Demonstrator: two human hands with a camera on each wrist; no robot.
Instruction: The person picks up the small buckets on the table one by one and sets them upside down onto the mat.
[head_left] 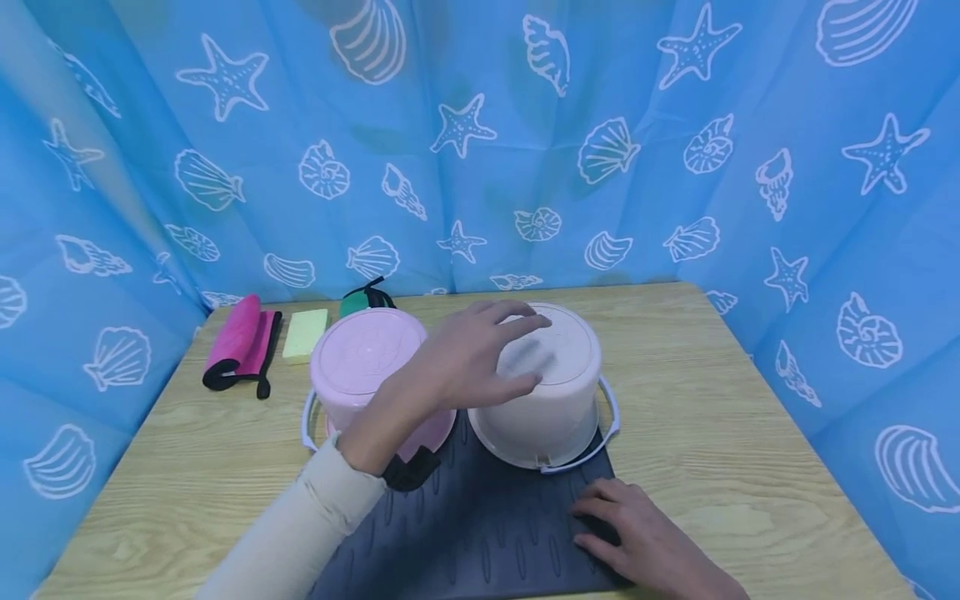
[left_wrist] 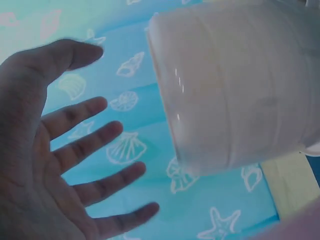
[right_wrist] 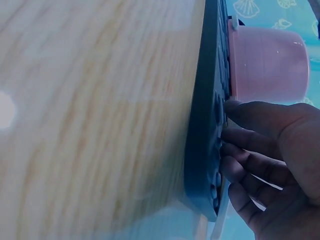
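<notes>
An upturned white bucket point(head_left: 547, 417) stands on the dark ridged mat point(head_left: 487, 542), its handle hanging at the right. Over its base is my left hand point(head_left: 468, 354), reaching across with fingers spread. In the left wrist view a gap shows between that hand point(left_wrist: 55, 145) and the bucket point(left_wrist: 235, 90). Beside it, an upturned pink bucket point(head_left: 367, 346) is partly hidden by my left forearm. My right hand point(head_left: 637, 537) lies at the mat's right edge, fingers loosely bent. In the right wrist view its fingertips point(right_wrist: 234, 167) are at the mat's ridged face point(right_wrist: 200, 135), holding nothing.
At the table's back left lie a rolled pink cloth point(head_left: 243, 342) with black trim and a pale yellow sponge point(head_left: 305, 333). A green and black item point(head_left: 365, 298) is partly hidden behind the pink bucket. A blue shell-print curtain point(head_left: 465, 192) surrounds the wooden table point(head_left: 697, 417).
</notes>
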